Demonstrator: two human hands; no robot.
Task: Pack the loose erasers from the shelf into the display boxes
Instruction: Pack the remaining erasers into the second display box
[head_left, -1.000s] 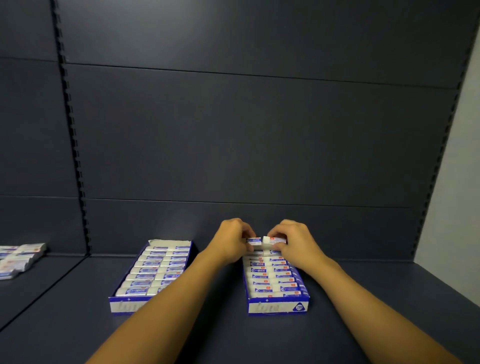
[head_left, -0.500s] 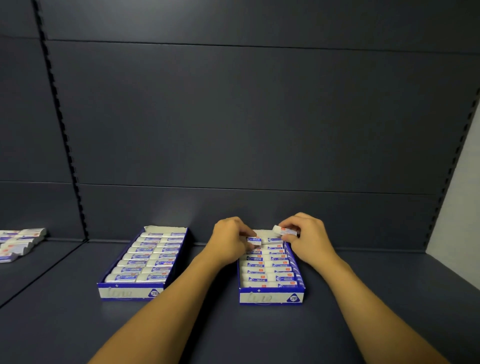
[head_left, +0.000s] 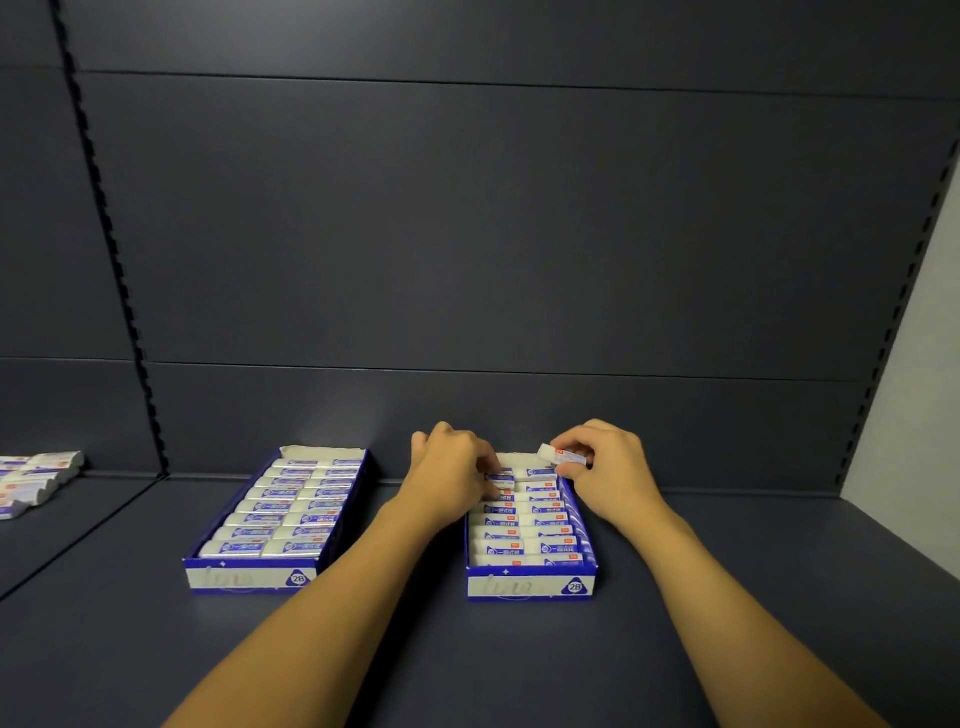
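Fingers of the right hand (head_left: 610, 470) pinch one eraser (head_left: 563, 455), held tilted just above the far end of the right box (head_left: 530, 586). The left hand (head_left: 451, 475) curls its grip onto the erasers in that box's far rows; whether it pinches one I cannot tell. At nine o'clock from this box, well apart, sits the left box (head_left: 249, 577), packed full. Loose erasers (head_left: 34, 480) lie on the shelf (head_left: 156, 649) farther out at nine o'clock.

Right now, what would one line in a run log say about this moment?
stage: filling right box | right hand: pinches eraser above back row | left hand: fingers on erasers in box | left box: full
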